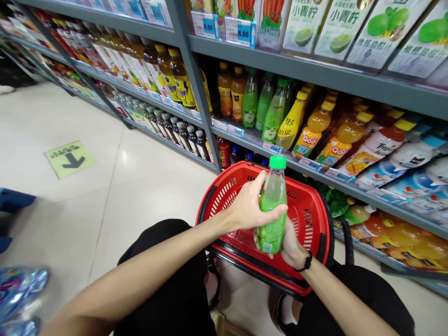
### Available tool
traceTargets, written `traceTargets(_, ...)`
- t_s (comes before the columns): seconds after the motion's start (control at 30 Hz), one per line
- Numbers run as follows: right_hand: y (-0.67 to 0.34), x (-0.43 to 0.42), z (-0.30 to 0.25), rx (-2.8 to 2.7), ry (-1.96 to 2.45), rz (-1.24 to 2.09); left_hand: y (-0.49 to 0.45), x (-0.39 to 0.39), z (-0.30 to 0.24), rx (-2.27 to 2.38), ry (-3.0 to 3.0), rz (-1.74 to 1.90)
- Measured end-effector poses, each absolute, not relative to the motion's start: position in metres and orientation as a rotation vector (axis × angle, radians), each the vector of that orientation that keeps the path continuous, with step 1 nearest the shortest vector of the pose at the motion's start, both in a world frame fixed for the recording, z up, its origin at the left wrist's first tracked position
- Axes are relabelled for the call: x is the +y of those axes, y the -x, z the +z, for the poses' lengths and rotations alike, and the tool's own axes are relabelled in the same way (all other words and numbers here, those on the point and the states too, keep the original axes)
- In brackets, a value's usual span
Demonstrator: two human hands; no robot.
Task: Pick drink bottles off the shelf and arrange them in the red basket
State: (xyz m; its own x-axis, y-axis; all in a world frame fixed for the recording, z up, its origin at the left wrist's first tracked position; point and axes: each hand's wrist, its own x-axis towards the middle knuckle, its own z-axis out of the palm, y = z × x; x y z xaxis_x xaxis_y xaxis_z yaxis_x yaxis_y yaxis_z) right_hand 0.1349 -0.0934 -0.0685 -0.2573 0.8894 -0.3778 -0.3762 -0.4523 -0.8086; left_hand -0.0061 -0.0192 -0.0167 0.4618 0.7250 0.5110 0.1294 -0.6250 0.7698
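A green drink bottle [275, 212] with a green cap is held slightly tilted above the red shopping basket [310, 198]. Around its upper left side curls my left hand [250, 200], the thumb lying across the front of the label. My right hand [290, 242], with a black band at the wrist, grips the bottle low from behind; most of its fingers are hidden by the bottle. The basket stands between my knees, and its visible inner wall and slotted sides are red with black trim. Similar green bottles [275, 114] stand on the shelf just beyond.
Shelves of drinks run along the far side, their grey edge [315, 70] above the basket. Orange juice bottles [332, 144] lean on the right. A yellow-green floor sign [70, 159] lies at left. Wrapped bottles [21, 294] sit at the lower left.
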Motion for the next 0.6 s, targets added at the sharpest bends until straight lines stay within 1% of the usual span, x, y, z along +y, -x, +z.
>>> traceTargets(0.6, -0.1361, -0.0940, -0.0686, -0.749, 1.115, 1.824, 0.0055, -0.0200, -0.0141, 0.723, -2.047, 1.123)
